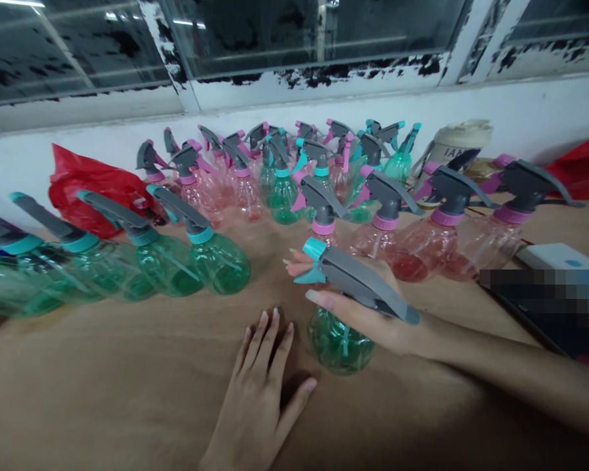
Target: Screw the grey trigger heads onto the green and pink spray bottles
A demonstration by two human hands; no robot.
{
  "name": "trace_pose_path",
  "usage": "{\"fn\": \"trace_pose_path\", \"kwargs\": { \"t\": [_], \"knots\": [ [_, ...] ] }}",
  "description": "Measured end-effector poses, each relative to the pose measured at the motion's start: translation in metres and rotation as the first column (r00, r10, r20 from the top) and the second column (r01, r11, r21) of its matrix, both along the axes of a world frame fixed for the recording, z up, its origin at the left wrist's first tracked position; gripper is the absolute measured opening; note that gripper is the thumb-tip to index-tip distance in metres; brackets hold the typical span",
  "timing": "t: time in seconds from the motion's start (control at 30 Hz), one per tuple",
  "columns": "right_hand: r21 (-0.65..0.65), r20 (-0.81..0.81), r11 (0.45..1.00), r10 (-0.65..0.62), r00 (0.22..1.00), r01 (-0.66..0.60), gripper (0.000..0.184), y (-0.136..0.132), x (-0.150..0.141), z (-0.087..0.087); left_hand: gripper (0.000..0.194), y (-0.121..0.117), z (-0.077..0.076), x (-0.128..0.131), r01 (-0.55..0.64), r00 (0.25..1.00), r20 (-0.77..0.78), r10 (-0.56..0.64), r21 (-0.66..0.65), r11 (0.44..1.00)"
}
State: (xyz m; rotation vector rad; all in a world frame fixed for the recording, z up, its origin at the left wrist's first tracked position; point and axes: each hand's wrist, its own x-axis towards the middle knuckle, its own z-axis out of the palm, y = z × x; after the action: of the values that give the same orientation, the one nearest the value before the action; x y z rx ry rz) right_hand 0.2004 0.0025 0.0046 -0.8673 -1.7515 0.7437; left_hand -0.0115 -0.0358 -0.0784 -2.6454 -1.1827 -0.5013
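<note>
My right hand is wrapped round the neck of a green spray bottle with a grey and teal trigger head. The bottle stands near the middle of the wooden table, its nozzle pointing left. My left hand lies flat on the tabletop just left of that bottle, fingers stretched out, holding nothing. Close behind my right hand is a row of pink spray bottles. A row of green spray bottles stands to the left of both hands.
More pink and green spray bottles crowd the back by the wall. Red plastic bags lie at back left and far right. A white cup stands at back right. A dark flat device and a white box are at right.
</note>
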Motion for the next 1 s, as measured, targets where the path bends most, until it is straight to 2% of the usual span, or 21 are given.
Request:
{"fn": "trace_pose_path", "kwargs": {
  "t": [0.33, 0.6, 0.7, 0.8, 0.9, 1.0],
  "knots": [
    [0.036, -0.016, 0.999, 0.036, 0.999, -0.036, 0.014, 0.0033, 0.0004, 0.002, 0.059, -0.0015, 0.0015, -0.0008, -0.005, 1.0, -0.018, 0.005, 0.007, 1.0],
    [-0.011, 0.006, 1.0, -0.027, 1.0, 0.027, 0.011, 0.0005, -0.0007, 0.0031, 0.06, -0.0014, 0.0018, -0.0011, -0.006, 1.0, -0.004, 0.006, 0.002, 1.0],
    [0.026, 0.0, 0.999, 0.023, 1.0, -0.023, 0.013, 0.0029, 0.0003, 0.0022, 0.06, -0.0013, 0.0028, -0.0007, -0.01, 1.0, -0.011, 0.01, -0.011, 1.0],
    [0.006, -0.035, 0.997, 0.077, 0.996, -0.077, 0.012, 0.0043, 0.0001, 0.0009, 0.059, -0.001, 0.0031, -0.0004, -0.005, 1.0, -0.007, 0.005, -0.002, 1.0],
    [-0.032, -0.047, 0.999, 0.027, 0.999, -0.028, 0.015, 0.0027, -0.0013, -0.0008, 0.06, -0.0008, 0.0021, -0.0009, 0.004, 1.0, 0.009, -0.004, -0.017, 1.0],
    [-0.006, -0.021, 1.0, -0.023, 1.0, 0.023, 0.018, 0.0007, -0.0017, -0.0016, 0.06, -0.0005, 0.0005, -0.0018, 0.006, 1.0, 0.017, -0.005, -0.027, 1.0]
  ]
}}
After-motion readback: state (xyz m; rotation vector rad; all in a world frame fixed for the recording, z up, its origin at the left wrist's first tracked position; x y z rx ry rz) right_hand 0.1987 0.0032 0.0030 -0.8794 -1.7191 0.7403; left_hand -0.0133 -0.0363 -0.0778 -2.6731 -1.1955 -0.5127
